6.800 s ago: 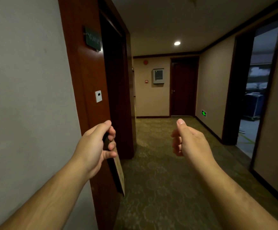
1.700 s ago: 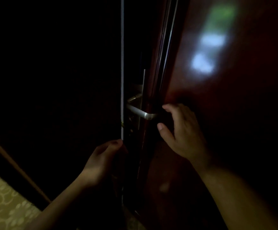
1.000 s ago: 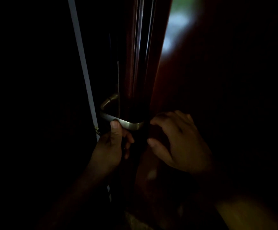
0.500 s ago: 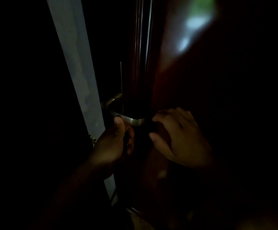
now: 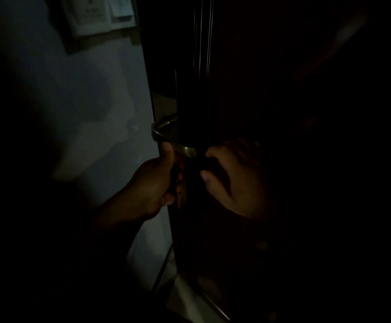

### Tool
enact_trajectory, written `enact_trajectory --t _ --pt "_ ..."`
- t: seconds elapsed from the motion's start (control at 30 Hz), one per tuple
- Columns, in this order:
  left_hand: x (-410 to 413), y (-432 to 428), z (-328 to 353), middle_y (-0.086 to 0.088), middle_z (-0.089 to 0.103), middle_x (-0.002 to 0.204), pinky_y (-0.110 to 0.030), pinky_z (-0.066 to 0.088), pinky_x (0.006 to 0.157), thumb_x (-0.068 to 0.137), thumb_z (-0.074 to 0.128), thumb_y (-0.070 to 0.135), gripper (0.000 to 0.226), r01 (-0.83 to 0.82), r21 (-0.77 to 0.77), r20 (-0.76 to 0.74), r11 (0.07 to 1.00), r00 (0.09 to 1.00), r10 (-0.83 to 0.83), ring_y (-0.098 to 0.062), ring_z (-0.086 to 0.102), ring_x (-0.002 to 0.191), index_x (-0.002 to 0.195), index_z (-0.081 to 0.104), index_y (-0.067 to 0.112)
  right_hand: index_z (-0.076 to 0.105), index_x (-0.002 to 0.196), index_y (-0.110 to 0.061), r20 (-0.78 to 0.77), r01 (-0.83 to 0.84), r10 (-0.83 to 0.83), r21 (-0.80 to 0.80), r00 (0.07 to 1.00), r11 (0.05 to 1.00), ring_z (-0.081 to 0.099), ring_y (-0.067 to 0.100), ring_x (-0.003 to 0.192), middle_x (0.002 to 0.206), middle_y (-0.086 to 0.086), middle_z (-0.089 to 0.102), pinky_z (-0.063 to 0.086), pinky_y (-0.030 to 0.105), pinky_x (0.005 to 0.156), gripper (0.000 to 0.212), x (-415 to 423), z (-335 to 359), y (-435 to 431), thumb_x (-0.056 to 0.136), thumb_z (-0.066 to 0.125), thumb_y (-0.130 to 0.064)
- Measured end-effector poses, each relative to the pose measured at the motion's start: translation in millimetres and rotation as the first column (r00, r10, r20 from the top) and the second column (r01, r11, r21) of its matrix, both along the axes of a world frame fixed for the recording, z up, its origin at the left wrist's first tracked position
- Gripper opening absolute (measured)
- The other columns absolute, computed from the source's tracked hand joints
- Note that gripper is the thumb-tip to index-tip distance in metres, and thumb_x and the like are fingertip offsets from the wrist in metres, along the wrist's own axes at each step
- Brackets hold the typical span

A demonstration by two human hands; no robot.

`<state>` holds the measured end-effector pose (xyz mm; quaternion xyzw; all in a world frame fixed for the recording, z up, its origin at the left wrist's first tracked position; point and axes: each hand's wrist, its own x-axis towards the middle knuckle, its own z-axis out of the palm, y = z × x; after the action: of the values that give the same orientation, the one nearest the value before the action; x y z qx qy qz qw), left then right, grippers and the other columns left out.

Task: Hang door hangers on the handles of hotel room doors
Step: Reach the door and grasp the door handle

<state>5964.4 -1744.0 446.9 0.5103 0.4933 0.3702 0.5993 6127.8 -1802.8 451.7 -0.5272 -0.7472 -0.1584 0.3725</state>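
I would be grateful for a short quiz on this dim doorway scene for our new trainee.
1. Which hand's thumb touches the door handle?
2. True or false: the right hand is off the handle, beside the lever's free end.
3. Fill in: the framed notice hangs on the pale ____.
Key: 1 left hand, which also grips the dark door hanger; 2 true; 3 wall.

The wall (image 5: 92, 127) left of the handle (image 5: 188, 150) now shows far wider, with a framed notice (image 5: 101, 17) newly visible above.
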Motion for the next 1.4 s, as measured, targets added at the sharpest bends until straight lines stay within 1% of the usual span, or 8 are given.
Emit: enact_trajectory --t 0.13,0.27,0.53,0.7,0.87,0.97,1.1,1.4 --pt "30.1 27.9 6.1 0.001 0.058 0.065 -0.024 0.039 0.045 0.091 0.037 0.069 0.057 -0.014 -0.008 -0.049 1.0 0.999 0.014 -0.012 0.053 0.054 0.077 0.06 0.019 0.07 0.109 -0.011 0.066 0.115 -0.114 -0.008 0.991 0.993 0.064 0.033 0.102 0.104 0.009 0.07 0.03 0.039 0.091 0.041 25.7 -6.7 30.3 0.083 0.051 -0.037" --pt "57.3 58.7 10.1 0.005 0.062 0.087 -0.03 0.054 0.071 0.095 0.04 0.063 0.04 0.026 0.031 -0.097 0.999 0.995 -0.023 -0.01 0.061 0.074 0.089 0.059 0.028 0.064 0.116 -0.012 0.038 0.081 -0.08 -0.008 0.996 0.997 0.065 0.033 0.106 0.107 0.009 0.071 0.031 0.043 0.095 0.042 56.8 -5.4 53.2 0.085 0.051 -0.036" --pt "132.6 110.3 25.5 0.001 0.054 0.072 -0.02 0.043 0.045 0.091 0.05 0.06 0.042 -0.073 -0.036 -0.247 0.997 0.967 0.062 -0.012 0.05 0.055 0.085 0.06 0.02 0.047 0.127 -0.021 0.039 0.126 -0.123 -0.087 0.992 0.988 0.064 0.028 0.107 0.11 0.003 0.069 0.033 0.041 0.096 0.044 115.4 -6.3 94.5 0.086 0.046 -0.037" --pt "171.0 147.4 24.0 -0.001 0.061 0.083 -0.025 0.046 0.052 0.09 0.054 0.059 0.038 -0.009 0.006 -0.293 1.0 0.956 0.011 -0.014 0.057 0.064 0.091 0.062 0.021 0.059 0.13 -0.007 0.05 0.252 -0.251 -0.018 0.967 0.968 0.066 0.033 0.106 0.113 0.009 0.071 0.043 0.047 0.096 0.056 148.9 -7.5 117.1 0.084 0.049 -0.035" --pt "212.7 188.3 17.4 0.002 0.055 0.063 -0.024 0.042 0.045 0.092 0.06 0.048 0.03 0.14 0.083 -0.196 0.987 0.973 -0.122 -0.011 0.051 0.053 0.082 0.062 0.02 0.067 0.119 -0.009 0.012 0.567 -0.567 -0.009 0.823 0.823 0.07 0.036 0.092 0.097 0.014 0.073 0.048 0.047 0.087 0.044 173.4 -11.4 152.4 0.087 0.049 -0.034" --pt "236.7 211.3 13.8 0.009 0.055 0.05 -0.021 0.042 0.043 0.092 0.063 0.04 0.025 0.238 0.103 -0.131 0.966 0.966 -0.224 -0.011 0.05 0.05 0.081 0.065 0.018 0.064 0.117 -0.015 0.058 0.695 -0.701 0.093 0.711 0.713 0.067 0.036 0.09 0.093 0.015 0.072 0.035 0.045 0.087 0.041 195.4 -21.2 171.4 0.099 0.035 -0.04" --pt "263.1 238.3 27.0 0.01 0.062 0.056 -0.027 0.043 0.053 0.09 0.064 0.035 0.019 0.39 0.115 -0.105 0.913 0.919 -0.38 -0.014 0.054 0.058 0.087 0.066 0.017 0.049 0.113 -0.018 0.116 0.691 -0.727 0.242 0.676 0.681 0.062 0.033 0.091 0.092 0.011 0.072 0.039 0.044 0.085 0.045 225.5 -9.5 178.6 0.104 0.013 -0.044" --pt "349.3 289.3 38.0 0.002 0.062 0.076 -0.028 0.04 0.058 0.082 0.064 0.049 0.031 0.513 0.153 -0.136 0.845 0.858 -0.496 -0.017 0.053 0.067 0.092 0.069 0.019 0.061 0.11 -0.018 0.231 0.761 -0.816 0.295 0.53 0.578 0.065 0.027 0.079 0.082 0.0 0.072 0.032 0.04 0.078 0.044 303.3 -0.7 192.8 0.102 0.03 -0.048"
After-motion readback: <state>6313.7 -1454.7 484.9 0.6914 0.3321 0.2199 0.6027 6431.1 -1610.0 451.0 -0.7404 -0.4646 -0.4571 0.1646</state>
